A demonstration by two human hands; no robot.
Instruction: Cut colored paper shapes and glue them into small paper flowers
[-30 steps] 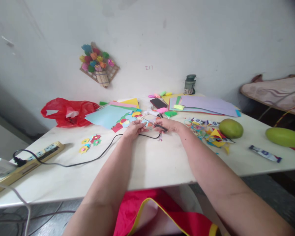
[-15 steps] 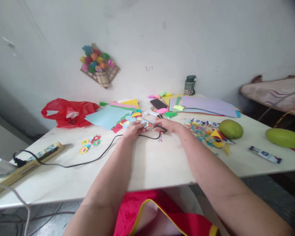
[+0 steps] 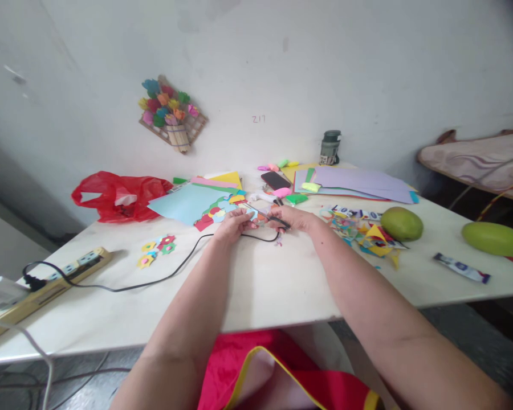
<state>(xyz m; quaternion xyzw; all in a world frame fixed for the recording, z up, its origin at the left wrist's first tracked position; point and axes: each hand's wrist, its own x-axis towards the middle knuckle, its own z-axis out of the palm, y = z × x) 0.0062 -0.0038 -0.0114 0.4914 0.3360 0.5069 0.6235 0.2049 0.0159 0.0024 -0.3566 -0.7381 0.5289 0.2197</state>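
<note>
My left hand (image 3: 234, 224) is closed, pinching a small light-blue piece of paper (image 3: 253, 214). In my right hand (image 3: 294, 218) is a pair of scissors (image 3: 277, 221) with dark handles, its blades pointing left toward that paper. Whether the blades touch the paper is too small to tell. Behind my left hand lie cut paper shapes (image 3: 214, 213) in red, yellow and green, beside a light-blue sheet (image 3: 188, 205). Several paper flowers (image 3: 158, 249) lie on the table to the left.
A black cord (image 3: 154, 281) runs from the power strip (image 3: 85, 265) to near my hands. Paper scraps (image 3: 354, 230), a green mango (image 3: 402, 224) and a glue tube (image 3: 461, 269) lie at right. Further back are a red plastic bag (image 3: 106, 199), a phone (image 3: 276, 181) and purple paper (image 3: 359, 181).
Almost nothing differs. Both hands keep their places, with the paper and scissors still held; the left fingers and scissor blades have shifted only slightly.
</note>
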